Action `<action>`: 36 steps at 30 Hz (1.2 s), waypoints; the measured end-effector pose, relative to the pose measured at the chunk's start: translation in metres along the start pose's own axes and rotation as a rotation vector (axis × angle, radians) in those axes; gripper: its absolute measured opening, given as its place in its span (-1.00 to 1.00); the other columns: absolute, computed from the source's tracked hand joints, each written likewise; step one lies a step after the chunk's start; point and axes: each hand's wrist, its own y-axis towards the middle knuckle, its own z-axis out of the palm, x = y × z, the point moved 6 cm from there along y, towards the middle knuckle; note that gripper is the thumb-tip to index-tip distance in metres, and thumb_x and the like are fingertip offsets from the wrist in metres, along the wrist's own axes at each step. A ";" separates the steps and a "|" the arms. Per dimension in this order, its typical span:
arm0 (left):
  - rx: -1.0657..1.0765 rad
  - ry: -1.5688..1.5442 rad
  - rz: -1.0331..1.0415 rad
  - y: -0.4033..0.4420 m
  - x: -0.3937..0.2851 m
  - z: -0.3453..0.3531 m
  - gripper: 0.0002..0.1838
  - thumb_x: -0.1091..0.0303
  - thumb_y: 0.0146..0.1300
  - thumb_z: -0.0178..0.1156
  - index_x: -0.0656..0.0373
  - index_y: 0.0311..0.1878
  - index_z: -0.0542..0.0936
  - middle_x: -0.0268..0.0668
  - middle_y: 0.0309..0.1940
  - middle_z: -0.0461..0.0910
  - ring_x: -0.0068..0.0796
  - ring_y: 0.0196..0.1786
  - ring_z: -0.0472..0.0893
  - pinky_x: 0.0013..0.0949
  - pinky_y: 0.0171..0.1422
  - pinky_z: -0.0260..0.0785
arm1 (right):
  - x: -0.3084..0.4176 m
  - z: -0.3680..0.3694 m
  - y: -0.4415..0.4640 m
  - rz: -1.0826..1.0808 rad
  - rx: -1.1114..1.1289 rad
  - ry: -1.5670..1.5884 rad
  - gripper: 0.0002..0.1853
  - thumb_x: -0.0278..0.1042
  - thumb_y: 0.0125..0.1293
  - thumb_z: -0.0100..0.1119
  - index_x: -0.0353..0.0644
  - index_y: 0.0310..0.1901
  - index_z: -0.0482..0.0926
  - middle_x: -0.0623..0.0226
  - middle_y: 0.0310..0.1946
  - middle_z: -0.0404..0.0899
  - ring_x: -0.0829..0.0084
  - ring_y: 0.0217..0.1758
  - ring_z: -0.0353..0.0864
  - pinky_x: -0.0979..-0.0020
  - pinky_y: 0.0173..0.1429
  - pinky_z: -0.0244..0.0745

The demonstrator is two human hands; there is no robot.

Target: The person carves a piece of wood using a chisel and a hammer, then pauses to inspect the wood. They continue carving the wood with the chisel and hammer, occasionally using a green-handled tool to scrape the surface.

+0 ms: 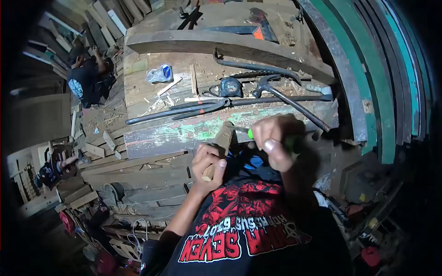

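Observation:
My left hand (208, 163) is closed around a short piece of wood (224, 138), held up at a tilt in front of my shirt. My right hand (275, 138) grips a screwdriver-like tool (250, 133) with a bright green handle, its far end partly hidden by the fingers. The tool's thin metal shaft points left and meets the upper end of the wood; whether it goes in or only touches cannot be made out. Just beyond my hands is the bench edge (161, 141) with worn green paint. A claw hammer (290, 100) lies closest to my right hand.
Long-handled pincers (184, 110), a tape measure (231, 86), a pry bar (258, 64) and wood chips lie on the bench. A thick beam (221, 45) crosses behind them. Green boards (363, 60) stand at right. One person (87, 78) crouches at left; another (50, 172) is lower left.

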 end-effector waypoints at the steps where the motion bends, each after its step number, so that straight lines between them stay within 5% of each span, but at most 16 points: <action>1: 0.044 0.006 0.026 0.002 -0.002 0.000 -0.77 0.39 0.29 0.33 0.24 -0.43 0.51 -0.19 -0.34 0.50 -0.24 -0.24 0.46 -0.16 -0.02 0.33 | 0.022 0.008 0.013 -0.077 0.015 -0.021 -0.67 -0.40 0.34 0.27 -0.03 -0.50 0.31 0.47 -0.69 0.27 0.54 -0.66 0.23 0.38 -0.55 0.06; 6: 0.216 0.064 0.178 0.016 -0.012 0.000 -0.79 0.40 0.12 0.47 0.18 -0.46 0.59 -0.27 -0.31 0.60 -0.16 -0.18 0.58 -0.10 0.04 0.38 | 0.104 0.036 0.038 -0.216 0.176 -0.051 -0.68 -0.38 0.33 0.34 0.00 -0.49 0.38 0.56 -0.65 0.39 0.55 -0.64 0.35 0.44 -0.53 0.19; 10: 0.287 -0.162 0.288 0.022 -0.004 0.012 -0.82 0.54 0.25 0.35 0.24 -0.47 0.58 -0.19 -0.35 0.66 -0.14 -0.15 0.71 -0.03 0.20 0.52 | 0.038 0.038 0.014 -0.091 0.059 -0.123 -0.66 -0.39 0.25 0.33 -0.03 -0.52 0.31 0.49 -0.64 0.35 0.48 -0.61 0.33 0.36 -0.47 0.22; 13: 0.281 -0.176 0.311 0.021 0.002 0.006 -0.81 0.54 0.24 0.35 0.26 -0.47 0.57 -0.17 -0.40 0.64 -0.14 -0.24 0.68 -0.08 0.06 0.54 | 0.019 0.043 0.010 -0.003 -0.037 -0.052 -0.64 -0.60 0.10 0.35 -0.15 -0.58 0.29 0.43 -0.71 0.25 0.47 -0.69 0.23 0.34 -0.55 0.02; 20: 0.207 -0.215 0.250 0.026 0.006 -0.001 -0.74 0.60 0.22 0.35 0.24 -0.54 0.51 -0.17 -0.51 0.57 -0.15 -0.39 0.58 -0.16 -0.11 0.46 | 0.094 0.069 0.030 -0.296 0.100 -0.123 -0.64 -0.51 0.18 0.38 0.01 -0.54 0.34 0.52 -0.71 0.39 0.54 -0.73 0.32 0.44 -0.58 0.15; 24: 0.201 -0.244 0.293 0.023 0.015 -0.002 -0.73 0.63 0.23 0.31 0.24 -0.56 0.49 -0.18 -0.54 0.54 -0.15 -0.44 0.52 -0.15 -0.16 0.40 | 0.025 0.054 0.001 -0.139 -0.089 -0.354 -0.65 -0.48 0.23 0.34 -0.04 -0.57 0.34 0.42 -0.67 0.41 0.47 -0.67 0.37 0.36 -0.55 0.27; 26: 0.191 -0.272 0.308 0.026 0.019 -0.001 -0.73 0.63 0.23 0.30 0.24 -0.56 0.47 -0.18 -0.54 0.54 -0.14 -0.45 0.50 -0.15 -0.18 0.38 | 0.018 0.059 0.008 -0.061 0.079 -0.450 -0.66 -0.46 0.25 0.34 -0.05 -0.57 0.36 0.41 -0.67 0.42 0.46 -0.66 0.38 0.36 -0.54 0.28; 33: 0.198 -0.292 0.280 0.025 0.021 -0.006 -0.73 0.66 0.22 0.29 0.23 -0.56 0.47 -0.17 -0.54 0.53 -0.14 -0.46 0.50 -0.16 -0.19 0.38 | 0.104 0.089 0.029 -0.303 0.187 -0.244 -0.70 -0.47 0.27 0.36 -0.04 -0.53 0.43 0.52 -0.64 0.48 0.56 -0.64 0.48 0.48 -0.54 0.28; 36: 0.201 -0.301 0.293 0.025 0.021 -0.008 -0.73 0.66 0.22 0.29 0.23 -0.55 0.47 -0.17 -0.53 0.53 -0.14 -0.45 0.51 -0.16 -0.19 0.38 | 0.031 0.077 0.007 -0.151 0.089 -0.424 -0.69 -0.51 0.25 0.34 -0.06 -0.54 0.39 0.46 -0.64 0.43 0.48 -0.62 0.44 0.36 -0.51 0.28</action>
